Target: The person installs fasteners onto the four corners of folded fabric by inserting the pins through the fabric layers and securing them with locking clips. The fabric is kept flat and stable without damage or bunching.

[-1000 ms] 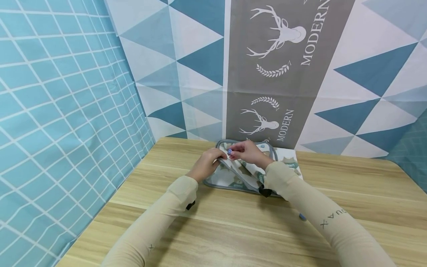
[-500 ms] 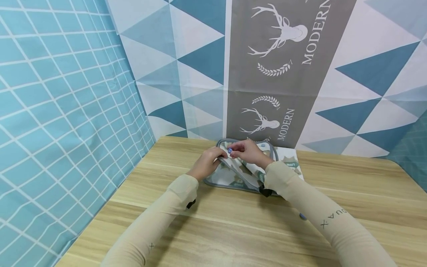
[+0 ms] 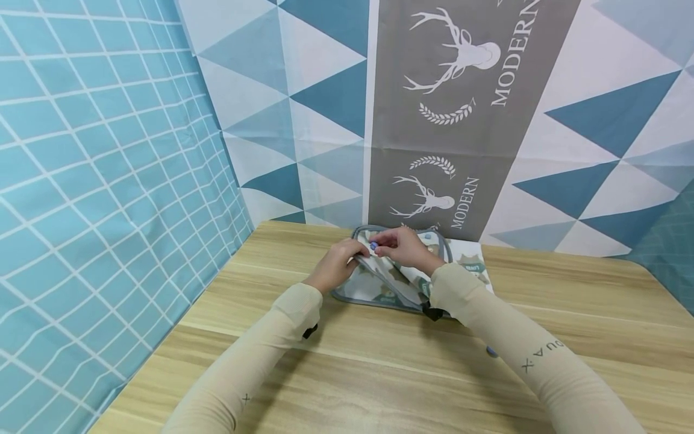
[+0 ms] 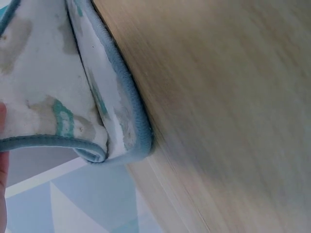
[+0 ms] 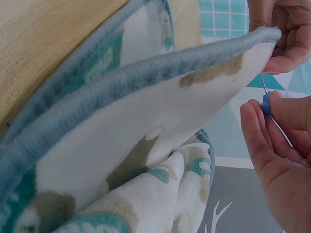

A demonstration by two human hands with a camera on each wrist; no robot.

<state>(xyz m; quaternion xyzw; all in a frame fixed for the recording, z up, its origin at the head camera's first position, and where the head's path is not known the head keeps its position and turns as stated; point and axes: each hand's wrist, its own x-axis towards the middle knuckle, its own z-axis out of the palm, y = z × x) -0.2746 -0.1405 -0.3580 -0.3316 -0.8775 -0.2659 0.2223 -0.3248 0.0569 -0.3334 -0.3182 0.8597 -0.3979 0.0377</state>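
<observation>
Gripping cloth (image 5: 141, 121), the left hand (image 3: 338, 262) is seemingly steadying it beside the right hand (image 3: 405, 247), itself pinching a blue-headed pin (image 5: 266, 104).

So the left side of the frame is all light blue sheet (image 3: 108, 181) with white grid lines, kinda wrinkly. Across the top there's a backdrop (image 3: 325, 84) of blue and white triangles, plus a grey panel (image 3: 434, 141) upper centre with white deer heads (image 3: 478, 55) and sideways MODERN lettering (image 3: 505, 77). Wood-grain table (image 3: 336, 374) fills the bottom
</observation>
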